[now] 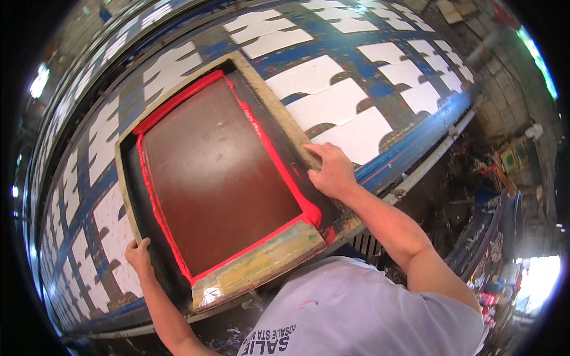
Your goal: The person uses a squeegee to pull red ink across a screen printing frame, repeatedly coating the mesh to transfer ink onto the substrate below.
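Observation:
A screen printing frame (266, 95) with pale wooden sides lies tilted across the long table before me. Bright red ink (273, 151) borders its dark brown mesh (219, 172) and pools thickest at the near right corner. Across the near end rests a wide, paint-stained wooden squeegee (258, 261), touched by neither hand. My left hand (138, 255) is closed on the frame's left side near the front. My right hand (333, 171) grips the right side, its fingers curled over the wood.
White cut fabric pieces (332, 101) lie in rows along the blue, paint-spotted table (323, 44), beyond and on both sides of the frame. A pale pipe (409, 181) runs along the table's near edge. Cluttered items (493, 285) stand at the lower right.

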{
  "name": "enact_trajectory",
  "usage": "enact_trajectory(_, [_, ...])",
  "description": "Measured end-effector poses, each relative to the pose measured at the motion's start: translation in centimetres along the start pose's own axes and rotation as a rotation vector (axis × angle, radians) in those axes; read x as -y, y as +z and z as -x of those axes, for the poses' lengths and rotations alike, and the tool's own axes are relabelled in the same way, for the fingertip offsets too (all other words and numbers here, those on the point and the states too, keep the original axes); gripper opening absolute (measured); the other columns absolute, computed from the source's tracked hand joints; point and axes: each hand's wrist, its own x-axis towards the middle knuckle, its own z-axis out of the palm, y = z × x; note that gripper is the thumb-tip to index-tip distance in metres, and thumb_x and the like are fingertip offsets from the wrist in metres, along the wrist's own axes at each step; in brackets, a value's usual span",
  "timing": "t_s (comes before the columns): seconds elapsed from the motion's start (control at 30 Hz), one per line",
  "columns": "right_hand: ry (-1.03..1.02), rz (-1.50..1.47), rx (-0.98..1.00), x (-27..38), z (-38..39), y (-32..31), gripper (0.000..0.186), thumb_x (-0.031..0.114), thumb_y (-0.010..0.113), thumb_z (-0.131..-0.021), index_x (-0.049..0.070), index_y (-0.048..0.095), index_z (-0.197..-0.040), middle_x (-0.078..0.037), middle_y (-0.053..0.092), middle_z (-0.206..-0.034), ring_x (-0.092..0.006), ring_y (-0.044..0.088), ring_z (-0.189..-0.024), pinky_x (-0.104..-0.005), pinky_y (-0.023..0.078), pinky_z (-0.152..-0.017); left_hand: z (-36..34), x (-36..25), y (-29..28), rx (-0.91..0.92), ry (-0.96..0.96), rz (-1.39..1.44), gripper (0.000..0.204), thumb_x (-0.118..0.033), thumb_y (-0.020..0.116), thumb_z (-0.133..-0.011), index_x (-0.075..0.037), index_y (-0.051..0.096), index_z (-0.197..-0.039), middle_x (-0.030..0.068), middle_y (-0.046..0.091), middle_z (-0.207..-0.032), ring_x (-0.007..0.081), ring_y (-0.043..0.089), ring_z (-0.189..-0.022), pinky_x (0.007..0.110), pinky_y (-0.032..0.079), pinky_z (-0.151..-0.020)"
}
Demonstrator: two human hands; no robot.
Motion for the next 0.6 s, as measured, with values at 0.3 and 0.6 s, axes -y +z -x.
enact_trajectory(0.3, [0.016, -0.034, -0.113, -15.1, -5.3, -8.4, 0.054, 0.012, 0.078, -0.083, 0.016, 0.081, -0.136, -0.022, 0.077, -0.119, -0.0469, 0.073, -0.118, -0.0552, 0.06, -0.106, 7.1, -12.5, 11.8, -0.05, 0.086, 0.154, 0.037, 0.001, 0.089, -0.084, 0.008, 0.087, -0.121, 0.0082, 0.086, -0.103, 0.0176, 0.077, -0.09, 0.033, 0.061, -0.087])
enact_trajectory(0.6, [0.011, -0.01, -0.177, -36.5, -9.3, -16.6, 0.057, 0.016, 0.076, -0.081, 0.021, 0.083, -0.137, -0.024, 0.079, -0.123, -0.0458, 0.075, -0.123, -0.0548, 0.061, -0.108, 17.9, -23.3, 28.6, -0.081, 0.074, 0.205, 0.033, -0.004, 0.093, -0.084, 0.009, 0.087, -0.114, 0.0084, 0.085, -0.101, 0.0173, 0.076, -0.091, 0.033, 0.06, -0.088])
